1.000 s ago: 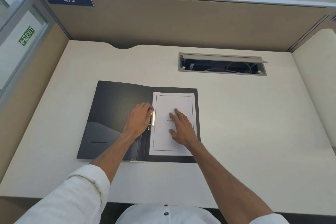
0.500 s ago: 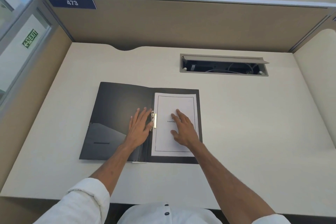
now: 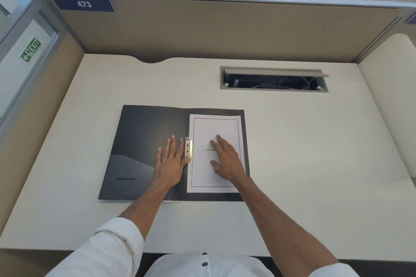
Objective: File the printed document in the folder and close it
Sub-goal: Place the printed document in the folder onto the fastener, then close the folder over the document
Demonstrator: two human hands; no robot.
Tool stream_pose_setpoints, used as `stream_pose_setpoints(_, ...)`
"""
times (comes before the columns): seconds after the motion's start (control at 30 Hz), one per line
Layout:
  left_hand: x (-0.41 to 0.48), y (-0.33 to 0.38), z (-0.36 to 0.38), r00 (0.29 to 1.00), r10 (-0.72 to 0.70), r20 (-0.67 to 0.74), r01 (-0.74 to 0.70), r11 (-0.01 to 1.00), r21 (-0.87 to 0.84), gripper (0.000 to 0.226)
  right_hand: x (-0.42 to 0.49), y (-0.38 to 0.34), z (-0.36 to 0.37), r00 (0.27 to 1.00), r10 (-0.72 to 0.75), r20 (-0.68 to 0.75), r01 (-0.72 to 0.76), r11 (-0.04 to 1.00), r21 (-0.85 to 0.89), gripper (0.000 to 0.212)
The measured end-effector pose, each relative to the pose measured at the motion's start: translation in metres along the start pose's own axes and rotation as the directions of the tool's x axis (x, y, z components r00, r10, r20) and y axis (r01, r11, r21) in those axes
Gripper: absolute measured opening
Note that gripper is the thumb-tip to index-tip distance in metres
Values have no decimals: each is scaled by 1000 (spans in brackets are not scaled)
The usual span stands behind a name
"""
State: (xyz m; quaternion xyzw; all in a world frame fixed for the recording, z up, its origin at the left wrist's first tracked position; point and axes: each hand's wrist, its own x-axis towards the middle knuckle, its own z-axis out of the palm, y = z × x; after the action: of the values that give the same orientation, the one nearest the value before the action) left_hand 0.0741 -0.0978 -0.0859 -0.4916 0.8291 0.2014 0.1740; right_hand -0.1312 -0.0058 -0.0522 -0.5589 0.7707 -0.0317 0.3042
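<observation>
A black folder (image 3: 139,137) lies open and flat on the desk. The white printed document (image 3: 216,126) rests on its right half, under a brass clip (image 3: 188,147) at the spine. My left hand (image 3: 171,162) lies flat on the folder's left inner cover, fingers spread, thumb beside the clip. My right hand (image 3: 226,159) presses flat on the middle of the page and covers part of its printed title. Neither hand grips anything.
A cable hatch (image 3: 273,78) stands open in the desk at the back right, with wires inside. Beige partition panels (image 3: 225,29) wall the desk at the back and both sides. Two potted plants sit above the back panel.
My left hand has uncurled from the clip and now lies flat with fingers spread on the left cover. My right hand stays on the page. The camera has tilted slightly.
</observation>
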Motion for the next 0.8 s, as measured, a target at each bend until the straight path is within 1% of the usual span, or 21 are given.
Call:
stream_pose_setpoints(0.23, 0, -7, -2, 999, 33, 22, -32, 999, -42, 78, -2, -2, 0, 1000, -6, 1, 6, 1000, 0, 75)
stream_pose_setpoints(0.47, -6, -16, 2, 997, 71, -41, -73, 996, -42, 75, -1, -3, -1, 1000, 4, 17, -4, 1000, 5, 76)
stream_pose_setpoints(0.63, -15, -48, 1, 991, 68, -116, -74, 996, -51, 69, 4, -24, 4, 999, 29, -23, -29, 1000, 2, 78)
stream_pose_setpoints(0.7, -20, -68, -3, 989, 26, -143, -36, 997, -66, 68, 7, -43, 11, 998, -26, -52, 25, 1000, -18, 78)
stream_pose_setpoints(0.8, -29, -97, -9, 978, -80, -195, 58, 992, -116, 67, 13, -79, 25, 986, -165, -36, 164, 986, -18, 78)
